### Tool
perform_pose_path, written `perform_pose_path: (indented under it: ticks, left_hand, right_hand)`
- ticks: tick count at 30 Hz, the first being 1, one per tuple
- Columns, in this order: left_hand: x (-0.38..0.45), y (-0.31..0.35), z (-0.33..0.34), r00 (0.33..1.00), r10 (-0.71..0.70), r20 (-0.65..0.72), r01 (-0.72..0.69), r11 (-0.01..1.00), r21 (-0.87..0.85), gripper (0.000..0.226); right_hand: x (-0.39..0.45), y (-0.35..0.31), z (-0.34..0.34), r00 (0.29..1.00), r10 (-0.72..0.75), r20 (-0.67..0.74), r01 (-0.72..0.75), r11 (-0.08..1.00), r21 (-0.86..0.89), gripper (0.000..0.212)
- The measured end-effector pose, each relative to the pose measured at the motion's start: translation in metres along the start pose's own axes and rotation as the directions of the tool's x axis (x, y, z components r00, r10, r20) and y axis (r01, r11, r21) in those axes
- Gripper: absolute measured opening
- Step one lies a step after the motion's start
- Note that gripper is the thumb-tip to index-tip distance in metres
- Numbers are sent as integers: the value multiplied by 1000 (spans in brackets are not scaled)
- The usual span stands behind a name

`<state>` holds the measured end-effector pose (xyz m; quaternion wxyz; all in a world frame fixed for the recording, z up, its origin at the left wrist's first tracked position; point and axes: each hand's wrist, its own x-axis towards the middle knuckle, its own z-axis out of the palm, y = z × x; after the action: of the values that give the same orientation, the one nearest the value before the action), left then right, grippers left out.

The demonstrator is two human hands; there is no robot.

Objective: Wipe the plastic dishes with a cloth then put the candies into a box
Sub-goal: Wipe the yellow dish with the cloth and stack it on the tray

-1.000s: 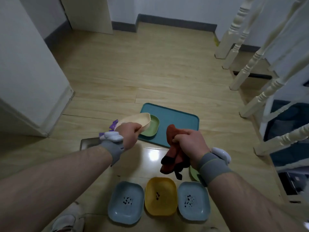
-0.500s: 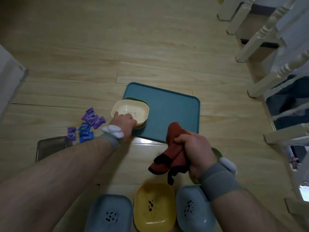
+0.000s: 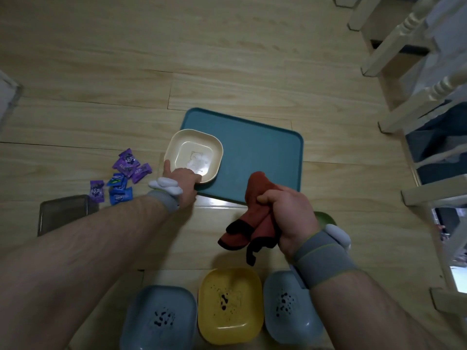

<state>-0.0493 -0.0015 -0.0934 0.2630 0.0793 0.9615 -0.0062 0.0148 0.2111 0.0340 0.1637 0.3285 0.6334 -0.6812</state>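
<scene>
On the teal tray's (image 3: 265,157) near-left corner sits the cream dish (image 3: 194,155), the left hand (image 3: 183,183) pinching its near rim. The right hand (image 3: 288,215), fingers closed, grips the red cloth (image 3: 252,223) above the floor. Three soiled dishes (image 3: 228,304) wait along the near edge; candies (image 3: 123,175) lie beside the box (image 3: 63,213). Letting go carelessly could tip the overhanging dish off the tray.

A green plastic dish (image 3: 326,218) at right of centre is mostly hidden behind the right hand (image 3: 290,213), the pale blue plastic dish (image 3: 159,317) at the bottom is cut off by the frame's lower edge, and the wrapped purple and blue candies' (image 3: 121,178) print is too small to read.
</scene>
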Motion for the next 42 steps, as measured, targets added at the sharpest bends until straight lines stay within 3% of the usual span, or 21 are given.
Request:
perform_pose_path:
  ticks: [1, 3, 4, 5, 7, 9, 11, 14, 17, 21, 32, 36, 38, 42]
  left_hand:
    - [-3, 1, 3, 993, 44, -109, -48, 998, -31, 36]
    - [-15, 11, 8, 910, 136, -392, -212, 964, -158, 34]
    - [-26, 19, 10, 884, 149, -444, -272, 935, -227, 31]
    - [-39, 31, 12, 912, 164, -375, -285, 912, -295, 28]
    - [-63, 53, 23, 963, 257, -78, -269, 906, -328, 19]
    - [-81, 73, 36, 913, 371, 169, -302, 893, -333, 16]
    - [-95, 79, 53, 876, 393, 278, -284, 888, -362, 30]
    - [-99, 85, 69, 874, 382, 299, -277, 899, -338, 31]
    - [-98, 87, 74, 889, 350, 295, -241, 906, -347, 13]
    - [-97, 76, 74, 929, 269, 255, -154, 906, -394, 7]
    - [-137, 43, -3, 997, -14, 76, 54, 833, -550, 16]
    - [-173, 34, -47, 986, -160, 53, 146, 656, -740, 30]
    - [-187, 32, -68, 980, -185, 70, 166, 577, -800, 22]
    - [-240, 26, -112, 961, -233, 146, 191, 182, -965, 17]
  right_hand:
    - [-1, -1, -1, 1000, -2, -1, 2, 1000, 0, 21]
    - [-2, -3, -4, 1000, -9, -19, 9, 1000, -11, 21]
    - [-3, -3, -5, 999, -14, -31, 14, 1000, -18, 21]
    - [-5, -4, -7, 999, -15, -40, 14, 1000, -22, 21]
    - [-8, -2, -11, 999, -9, -50, 8, 1000, -21, 22]
    - [-10, -1, -15, 998, 0, -57, -2, 999, -33, 22]
    - [-13, 5, -16, 998, 19, -63, -22, 999, -42, 20]
    - [-14, 7, -18, 998, 15, -61, -19, 998, -58, 20]
    - [-14, 7, -18, 998, 18, -52, -21, 997, -72, 20]
    - [-13, 7, -14, 999, 19, -45, -22, 997, -69, 24]
    - [-75, -41, -1, 995, -101, 27, 103, 992, -77, 19]
    - [-126, -67, -5, 983, -176, 48, 179, 981, -69, 18]
    - [-144, -77, -8, 979, -195, 54, 199, 977, -80, 17]
    - [-202, -101, -12, 973, -211, 89, 220, 968, -117, 12]
